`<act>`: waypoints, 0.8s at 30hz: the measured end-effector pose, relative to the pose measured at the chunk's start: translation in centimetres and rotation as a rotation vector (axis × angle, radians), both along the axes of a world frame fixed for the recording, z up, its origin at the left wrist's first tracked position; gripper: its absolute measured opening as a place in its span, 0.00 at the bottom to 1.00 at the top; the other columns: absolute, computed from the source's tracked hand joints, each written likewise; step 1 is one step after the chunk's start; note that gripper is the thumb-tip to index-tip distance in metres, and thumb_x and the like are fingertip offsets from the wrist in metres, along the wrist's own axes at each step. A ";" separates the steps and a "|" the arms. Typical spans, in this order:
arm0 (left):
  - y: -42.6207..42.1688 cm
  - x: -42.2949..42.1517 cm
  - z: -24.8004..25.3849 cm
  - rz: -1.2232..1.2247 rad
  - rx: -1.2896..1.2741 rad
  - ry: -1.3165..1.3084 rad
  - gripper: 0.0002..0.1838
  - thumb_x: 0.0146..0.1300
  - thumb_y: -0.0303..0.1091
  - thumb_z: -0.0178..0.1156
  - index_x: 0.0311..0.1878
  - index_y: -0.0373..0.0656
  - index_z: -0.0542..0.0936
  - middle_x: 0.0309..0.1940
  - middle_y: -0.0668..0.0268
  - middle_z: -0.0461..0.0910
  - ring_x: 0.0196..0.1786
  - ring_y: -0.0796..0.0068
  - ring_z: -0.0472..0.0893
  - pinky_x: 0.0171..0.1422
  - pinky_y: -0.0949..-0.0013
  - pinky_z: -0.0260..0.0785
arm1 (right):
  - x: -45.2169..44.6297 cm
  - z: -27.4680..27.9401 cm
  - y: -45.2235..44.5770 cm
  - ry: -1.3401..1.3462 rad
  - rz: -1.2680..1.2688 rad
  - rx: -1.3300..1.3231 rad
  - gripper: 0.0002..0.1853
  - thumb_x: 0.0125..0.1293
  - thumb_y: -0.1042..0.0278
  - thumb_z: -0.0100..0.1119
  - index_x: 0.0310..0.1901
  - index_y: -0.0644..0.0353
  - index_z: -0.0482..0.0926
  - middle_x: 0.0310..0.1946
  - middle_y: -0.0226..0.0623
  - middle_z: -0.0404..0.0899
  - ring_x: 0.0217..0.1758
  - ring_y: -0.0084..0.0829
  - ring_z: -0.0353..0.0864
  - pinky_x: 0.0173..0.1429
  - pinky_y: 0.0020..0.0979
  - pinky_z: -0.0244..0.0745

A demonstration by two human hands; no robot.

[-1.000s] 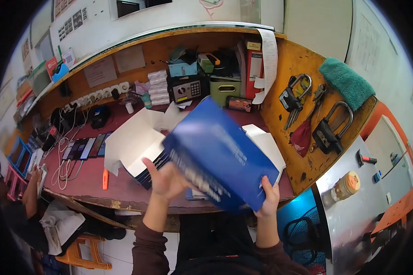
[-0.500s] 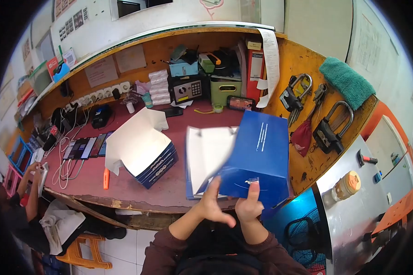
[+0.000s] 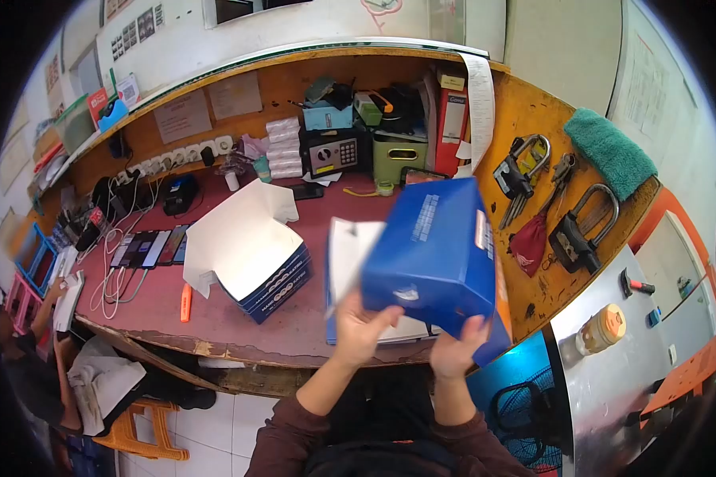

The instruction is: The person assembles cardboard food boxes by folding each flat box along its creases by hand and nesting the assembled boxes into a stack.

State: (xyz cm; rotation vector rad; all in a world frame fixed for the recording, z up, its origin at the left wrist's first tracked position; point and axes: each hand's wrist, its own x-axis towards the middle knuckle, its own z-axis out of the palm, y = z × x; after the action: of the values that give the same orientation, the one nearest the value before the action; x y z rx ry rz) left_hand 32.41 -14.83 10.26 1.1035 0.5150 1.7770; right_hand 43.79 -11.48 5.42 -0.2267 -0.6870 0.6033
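Observation:
A blue cardboard box [image 3: 433,254] with white print is tilted in front of me at the desk's near edge. Both my hands grip its near bottom part: my left hand [image 3: 362,330] at the near left corner, thumb on the near face, and my right hand [image 3: 457,350] at the near right corner. Fingers behind the box are hidden. Partly under it lies white paper [image 3: 344,262] with blue at its edge, blurred in part. To the left stands an open blue box with white inner flaps [image 3: 243,230].
An orange marker [image 3: 185,302] and several phones [image 3: 147,249] with white cables lie on the red desk [image 3: 215,334]. A small safe [image 3: 334,155] is at the back. Padlocks [image 3: 574,238] hang on the right panel. Another person [image 3: 36,374] sits at far left.
The blue box has turned and tilted, and its orange-and-white right side now shows. My hands have moved from its near face to grip its lower corners.

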 end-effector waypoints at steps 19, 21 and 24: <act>-0.3 1.9 -1.4 0.291 0.294 0.224 0.28 0.56 0.22 0.56 0.58 0.34 0.56 0.45 0.59 0.71 0.49 0.75 0.71 0.53 0.72 0.65 | -1.3 4.2 -3.5 0.105 0.471 -0.272 0.14 0.57 0.75 0.55 0.46 0.58 0.71 0.34 0.28 0.75 0.33 0.20 0.73 0.39 0.24 0.70; -0.4 0.5 -0.9 0.182 0.076 0.358 0.22 0.60 0.28 0.54 0.56 0.35 0.61 0.45 0.62 0.72 0.50 0.76 0.70 0.53 0.72 0.64 | 0.0 5.6 -3.5 0.254 0.879 -0.363 0.10 0.58 0.78 0.54 0.41 0.53 0.71 0.27 0.22 0.70 0.25 0.14 0.66 0.29 0.17 0.63; -0.9 -1.0 0.1 -0.295 -0.142 -0.456 0.14 0.62 0.32 0.50 0.49 0.37 0.69 0.44 0.65 0.74 0.48 0.79 0.71 0.51 0.73 0.64 | 0.7 5.2 -2.7 0.188 0.870 -0.358 0.13 0.57 0.80 0.53 0.44 0.54 0.71 0.30 0.22 0.72 0.28 0.14 0.67 0.30 0.15 0.62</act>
State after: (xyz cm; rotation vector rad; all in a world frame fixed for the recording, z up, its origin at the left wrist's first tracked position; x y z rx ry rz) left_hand 31.44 -15.71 10.34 0.6101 0.1847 1.6322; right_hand 44.52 -14.22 10.66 -0.1921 -0.4686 1.5659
